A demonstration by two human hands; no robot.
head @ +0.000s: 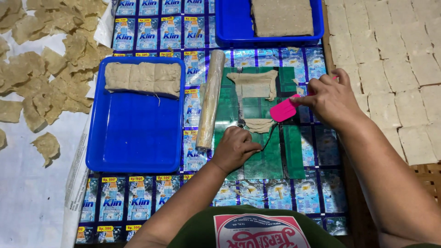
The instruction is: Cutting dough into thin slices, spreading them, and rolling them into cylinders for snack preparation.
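My right hand grips a pink plastic scraper, its blade down on a green work mat. On the mat lie a thin sheet of beige dough and a smaller folded strip of dough right beside the scraper. My left hand rests as a fist on the mat just below that strip, pinching something thin and dark; what it is cannot be made out. A dough-coated rolling pin lies upright along the mat's left edge.
A blue tray at left holds a row of folded dough. Another blue tray at top holds a dough slab. Square dough pieces cover the right side. Irregular scraps lie at left on white sheeting.
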